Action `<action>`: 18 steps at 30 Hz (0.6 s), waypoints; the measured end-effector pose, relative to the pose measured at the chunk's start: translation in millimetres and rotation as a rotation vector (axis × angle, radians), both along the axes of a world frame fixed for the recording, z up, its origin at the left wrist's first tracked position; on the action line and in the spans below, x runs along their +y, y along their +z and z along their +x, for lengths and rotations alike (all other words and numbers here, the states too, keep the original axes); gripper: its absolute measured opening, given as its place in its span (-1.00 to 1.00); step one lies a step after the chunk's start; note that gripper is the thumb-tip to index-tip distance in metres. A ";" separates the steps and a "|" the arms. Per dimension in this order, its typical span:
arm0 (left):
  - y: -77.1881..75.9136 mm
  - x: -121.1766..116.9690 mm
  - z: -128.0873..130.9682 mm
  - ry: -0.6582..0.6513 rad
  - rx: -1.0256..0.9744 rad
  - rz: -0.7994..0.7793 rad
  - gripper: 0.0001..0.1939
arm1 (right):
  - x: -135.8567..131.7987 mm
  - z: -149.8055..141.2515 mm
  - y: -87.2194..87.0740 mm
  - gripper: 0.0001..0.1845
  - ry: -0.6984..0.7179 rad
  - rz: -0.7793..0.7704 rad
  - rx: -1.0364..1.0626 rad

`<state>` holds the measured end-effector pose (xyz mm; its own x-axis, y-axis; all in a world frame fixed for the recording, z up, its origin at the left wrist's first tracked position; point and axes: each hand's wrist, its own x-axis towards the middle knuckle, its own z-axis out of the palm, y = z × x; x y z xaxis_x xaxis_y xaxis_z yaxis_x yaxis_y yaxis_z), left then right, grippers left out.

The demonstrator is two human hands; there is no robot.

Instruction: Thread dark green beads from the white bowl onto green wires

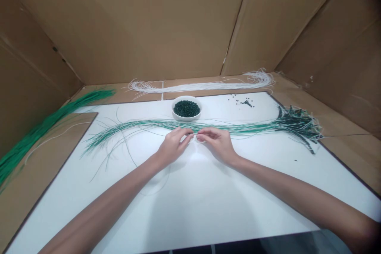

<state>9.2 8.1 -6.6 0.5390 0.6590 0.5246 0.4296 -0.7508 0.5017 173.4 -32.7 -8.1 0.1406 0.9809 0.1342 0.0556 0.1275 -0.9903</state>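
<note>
The left hand (175, 145) and right hand (219, 145) meet nearly tip to tip, each grip pinched closed on something too small to tell, with the green strands (238, 128) running left to right just on their far side.

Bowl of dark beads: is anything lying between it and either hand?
Yes. The bundle of green strands runs sideways across the white board, passing between the bowl of dark beads and both the left hand and the right hand. It looks low; nothing else visible is in the way.
</note>
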 end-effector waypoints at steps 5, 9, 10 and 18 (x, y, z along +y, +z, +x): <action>0.0 -1.4 -0.1 0.012 -0.012 -0.031 -0.88 | 3.6 0.1 -4.5 -0.73 0.001 -0.051 0.107; 0.4 -1.5 -0.1 0.015 -0.022 -0.022 -0.89 | 5.8 0.1 -5.9 -0.78 0.029 -0.044 0.155; 0.6 -1.4 0.0 0.017 -0.022 -0.015 -0.90 | 6.1 0.1 -5.8 -0.79 0.041 -0.042 0.161; -3.3 0.1 0.5 0.048 -0.058 0.040 -0.92 | 6.4 0.1 -5.2 -0.79 0.053 -0.040 0.177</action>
<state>9.7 8.2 -9.9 0.4756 0.6611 0.5803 0.4367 -0.7501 0.4967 173.6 -26.4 -13.3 0.1068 0.9916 0.0727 -0.1258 0.0860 -0.9883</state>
